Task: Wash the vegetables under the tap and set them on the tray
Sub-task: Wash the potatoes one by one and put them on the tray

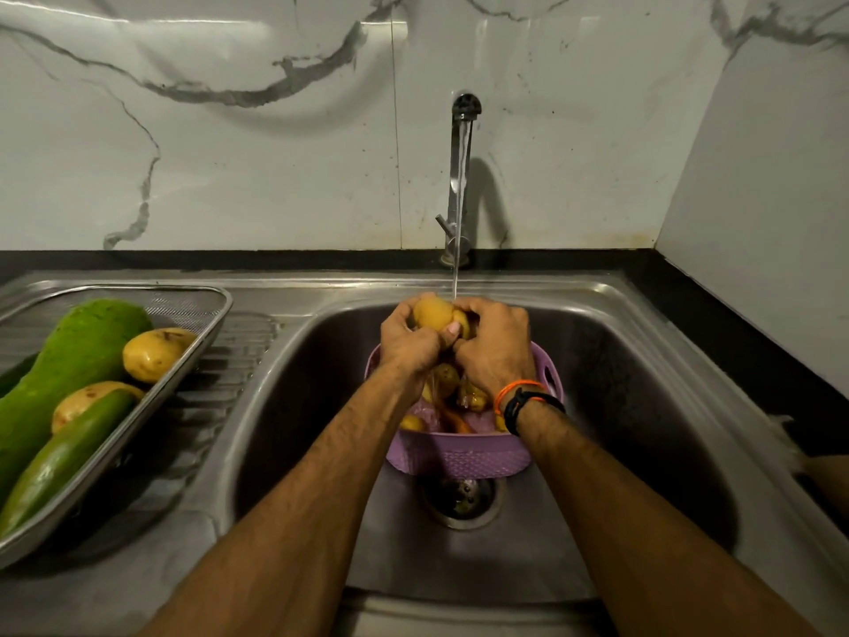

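Note:
Both hands hold one yellow potato point(432, 313) under the running tap point(461, 177), above the sink. My left hand point(406, 343) grips it from the left, my right hand point(496, 344) from the right. Below them a purple basket point(459, 455) stands in the sink with more potatoes point(446, 378) and a carrot point(455, 420), partly hidden by my wrists. On the left drainboard a steel mesh tray point(193, 347) holds a large green gourd point(69, 360), a cucumber point(64, 457) and two potatoes point(151, 354).
The steel sink point(643, 383) has its drain point(461, 501) in front of the basket. A black counter point(735, 342) runs along the right. Marble wall tiles stand behind the tap. The ribbed drainboard point(229, 360) lies between tray and sink.

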A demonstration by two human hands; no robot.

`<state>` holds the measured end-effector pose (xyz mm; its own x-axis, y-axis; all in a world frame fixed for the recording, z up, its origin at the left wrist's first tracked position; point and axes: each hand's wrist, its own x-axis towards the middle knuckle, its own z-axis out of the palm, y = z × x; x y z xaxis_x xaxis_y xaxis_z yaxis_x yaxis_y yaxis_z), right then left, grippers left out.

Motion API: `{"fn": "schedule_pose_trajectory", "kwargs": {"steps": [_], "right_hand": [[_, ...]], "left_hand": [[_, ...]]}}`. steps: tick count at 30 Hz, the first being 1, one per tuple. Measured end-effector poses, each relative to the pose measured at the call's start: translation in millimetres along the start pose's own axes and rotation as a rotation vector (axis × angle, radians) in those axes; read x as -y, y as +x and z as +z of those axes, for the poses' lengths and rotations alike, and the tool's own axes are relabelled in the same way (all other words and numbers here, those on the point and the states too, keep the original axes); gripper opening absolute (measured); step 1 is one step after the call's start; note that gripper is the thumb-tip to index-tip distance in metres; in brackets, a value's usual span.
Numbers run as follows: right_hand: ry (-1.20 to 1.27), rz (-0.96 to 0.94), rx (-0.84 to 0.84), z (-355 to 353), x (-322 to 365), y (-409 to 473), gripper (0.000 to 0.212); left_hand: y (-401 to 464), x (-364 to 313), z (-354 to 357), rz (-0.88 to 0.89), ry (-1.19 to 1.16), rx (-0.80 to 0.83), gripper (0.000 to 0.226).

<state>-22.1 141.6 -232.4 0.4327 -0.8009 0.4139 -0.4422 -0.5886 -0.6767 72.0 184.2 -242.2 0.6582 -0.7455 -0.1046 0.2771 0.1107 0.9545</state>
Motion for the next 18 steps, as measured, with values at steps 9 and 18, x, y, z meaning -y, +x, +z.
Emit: {"fn": "schedule_pose_trajectory", "kwargs": {"steps": [9,18], "right_hand": [[0.029,0.044,-0.022,3.6,1.4,-1.1,0.033],[0.238,0.274,-0.148,6.1,-6.8,3.3,0.040]], "left_hand": [[1.0,0.4,-0.8,-0.020,-0.028,-0.056,0.050],[-1.9,-8.0,-4.4,-0.132,-0.034,0.010,0.047]]}}
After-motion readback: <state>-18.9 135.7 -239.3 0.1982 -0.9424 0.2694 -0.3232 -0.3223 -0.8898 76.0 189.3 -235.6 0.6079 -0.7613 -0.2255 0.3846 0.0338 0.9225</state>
